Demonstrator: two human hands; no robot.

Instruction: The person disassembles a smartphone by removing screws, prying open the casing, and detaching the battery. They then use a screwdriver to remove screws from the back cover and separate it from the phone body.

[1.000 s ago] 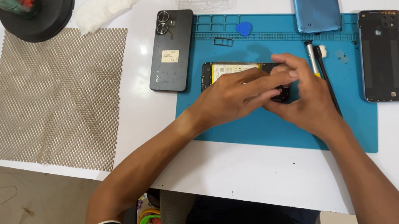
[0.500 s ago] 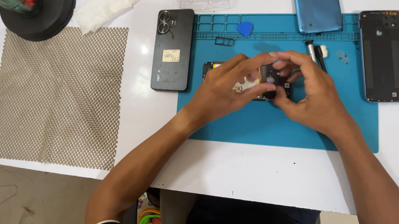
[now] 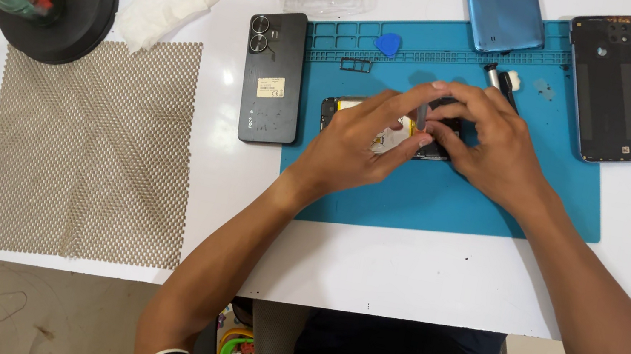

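Inspector: Head view, the only one. Both hands are working over an opened phone [image 3: 379, 132] lying on the blue repair mat [image 3: 450, 201], near its middle. The left hand [image 3: 361, 138] is resting across the phone's body, fingers bent and pressing on it. The right hand [image 3: 494, 144] is curling over the phone's right end, its fingertips pinching a small dark part [image 3: 423, 116] just above the casing.

Clerk: Which step is that, in your judgement?

Inspector: A small internal piece is being lifted from, or seated into, the phone; the view is not showing which. The next move is calling for a steady left hand as brace and a fine, light pull or press by the right.

Clerk: And round about?

Inspector: A black phone [image 3: 273, 74] is lying face down just left of the mat, a dark back cover [image 3: 612, 87] to the right, a blue back cover [image 3: 500, 11] above, and a mesh pad [image 3: 92, 146] on the white tabletop [image 3: 403, 270] well to the left.
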